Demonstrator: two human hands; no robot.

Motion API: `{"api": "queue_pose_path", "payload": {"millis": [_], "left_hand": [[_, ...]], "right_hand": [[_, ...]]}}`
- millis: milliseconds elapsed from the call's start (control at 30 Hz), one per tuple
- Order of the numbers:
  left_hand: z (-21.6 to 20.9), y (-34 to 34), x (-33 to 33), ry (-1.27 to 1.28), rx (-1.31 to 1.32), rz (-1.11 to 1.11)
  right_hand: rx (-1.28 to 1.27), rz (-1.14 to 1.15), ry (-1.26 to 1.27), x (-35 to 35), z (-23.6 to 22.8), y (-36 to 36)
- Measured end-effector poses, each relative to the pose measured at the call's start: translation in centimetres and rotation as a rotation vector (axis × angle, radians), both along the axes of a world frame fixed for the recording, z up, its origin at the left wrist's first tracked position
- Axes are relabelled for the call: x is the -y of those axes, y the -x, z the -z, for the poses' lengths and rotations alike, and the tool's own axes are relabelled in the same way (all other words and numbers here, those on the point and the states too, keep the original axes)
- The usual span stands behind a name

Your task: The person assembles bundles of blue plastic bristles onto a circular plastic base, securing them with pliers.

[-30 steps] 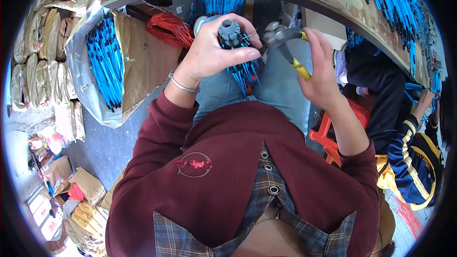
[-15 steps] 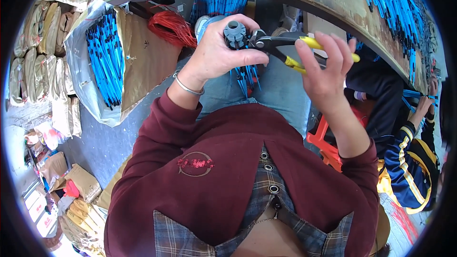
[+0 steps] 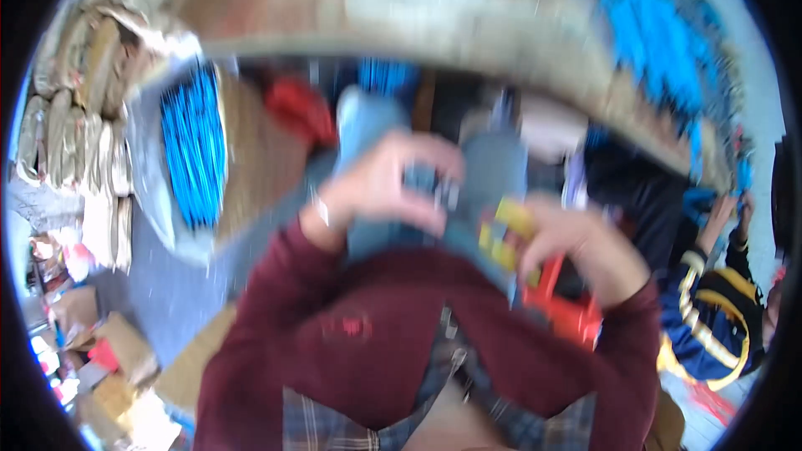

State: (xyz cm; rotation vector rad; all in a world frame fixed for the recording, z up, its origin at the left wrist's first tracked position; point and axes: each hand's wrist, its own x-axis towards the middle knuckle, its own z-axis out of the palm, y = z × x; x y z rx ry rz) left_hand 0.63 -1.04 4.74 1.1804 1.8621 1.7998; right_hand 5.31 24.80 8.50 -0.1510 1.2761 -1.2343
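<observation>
Motion blurs the view. Over my lap, my left hand (image 3: 373,181) curls round a grey round part (image 3: 420,177), which earlier shows a slotted rim and a hole in its top. Lower and to the right, my right hand (image 3: 586,248) is closed on yellow-handled cutting pliers (image 3: 507,234). The jaws are smeared, so I cannot tell whether they touch anything; the pliers appear apart from the grey part. The blue black-tipped strips seen under my left hand earlier do not show clearly.
A wooden bench (image 3: 401,12) runs across the front, with a heap of blue strips (image 3: 660,42) at its right. At left stands a lined sack of blue strips (image 3: 194,146), beside a red bundle (image 3: 302,108). A red stool (image 3: 561,305) and a co-worker's striped sleeve (image 3: 695,280) are at right.
The view has shifted and blurred. The pliers, earlier with their jaws up against the grey part, have come away down and toward me with my right hand. My left hand keeps its grip.
</observation>
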Motion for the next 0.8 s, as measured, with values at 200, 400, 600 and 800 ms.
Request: {"api": "queue_pose_path", "payload": {"millis": [200, 400, 600, 800], "left_hand": [[0.5, -2.3, 1.6, 0.056, 0.096, -0.074], [-1.3, -1.4, 2.0, 0.109, 0.193, -0.224], [0.0, -0.2, 1.8, 0.097, 0.069, -0.021], [-0.6, -0.4, 1.3, 0.152, 0.244, -0.284]], "right_hand": [[-0.286, 0.068, 0.107, 1.9, 3.4, -1.4], [-0.354, -0.118, -0.040, 0.8, 0.3, 0.9], [0.381, -0.015, 0.524, 2.0, 3.5, -1.8], [-1.455, 0.011, -0.149, 0.4, 0.8, 0.4]]}}
